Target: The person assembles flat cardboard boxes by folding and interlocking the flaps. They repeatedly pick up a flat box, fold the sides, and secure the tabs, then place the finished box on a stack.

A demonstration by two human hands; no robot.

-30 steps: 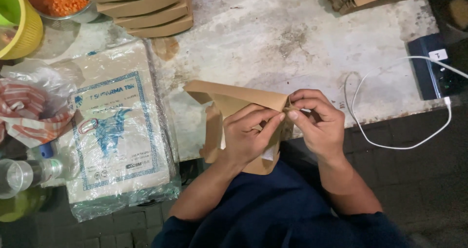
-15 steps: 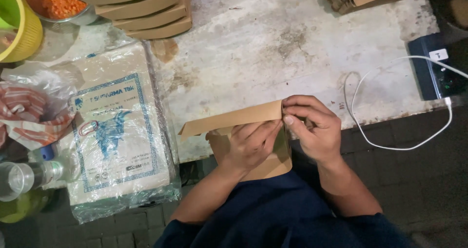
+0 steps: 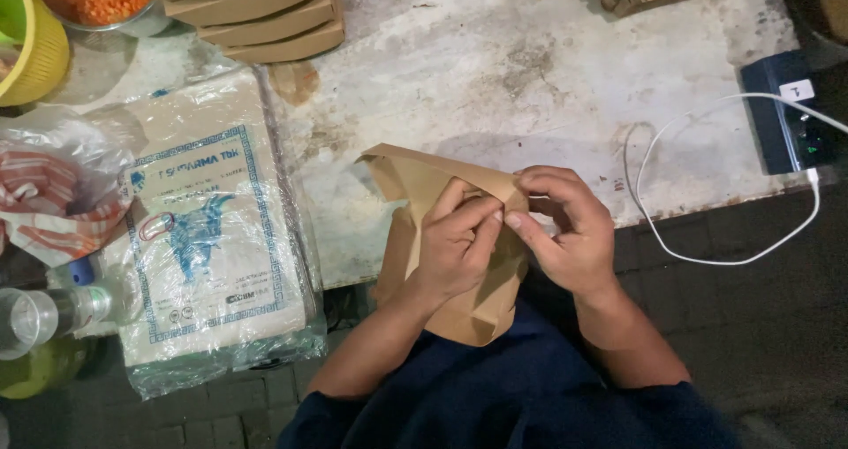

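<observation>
Two hands fold brown paper

Left hand and right hand both pinch the brown paper sheet tight; its top edge lies on the worn table.

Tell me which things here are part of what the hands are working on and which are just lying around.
In hand:
brown paper sheet
left hand
right hand

Lying about:
stack of folded brown paper
plastic-wrapped paper pack
white cable
yellow bowl

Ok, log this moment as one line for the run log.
left hand: pinching brown paper sheet | right hand: pinching same fold | paper: folded, partly over table edge | beside: plastic-wrapped paper pack, white cable
</observation>
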